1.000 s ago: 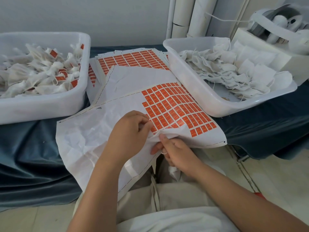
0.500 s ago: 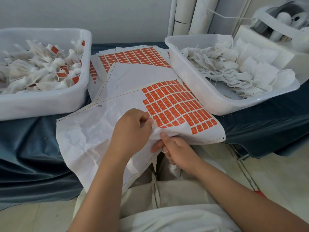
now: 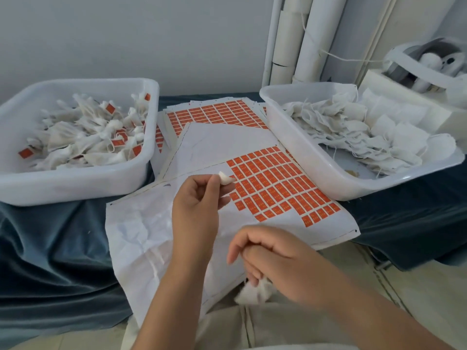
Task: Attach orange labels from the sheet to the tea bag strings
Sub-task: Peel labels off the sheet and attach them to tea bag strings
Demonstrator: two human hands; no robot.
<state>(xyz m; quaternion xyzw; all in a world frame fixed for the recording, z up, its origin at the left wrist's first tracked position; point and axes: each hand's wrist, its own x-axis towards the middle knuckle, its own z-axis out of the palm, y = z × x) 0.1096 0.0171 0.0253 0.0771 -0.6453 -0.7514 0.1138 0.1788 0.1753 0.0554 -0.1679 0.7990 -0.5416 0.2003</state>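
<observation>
L hand [image 3: 199, 205] now lifted off label sheet [image 3: 275, 188], pinching curled white label [image 3: 225, 178] at 11 o'clock of R hand [image 3: 274, 258]; R hand grips tea bag [image 3: 252, 293] at sheet's 6 o'clock edge.

A white plastic tub of labelled bags [image 3: 75, 185] is walling off ten o'clock; a white plastic tub of plain bags [image 3: 316, 173] is crowding two o'clock. Between them a lane over the white sheet of orange labels [image 3: 273, 188] is lying open toward twelve o'clock. The left hand [image 3: 197, 210], pinching a white scrap [image 3: 225, 178], and the right hand [image 3: 278, 261], gripping a white tea bag [image 3: 252, 295], are hanging across its near end
</observation>
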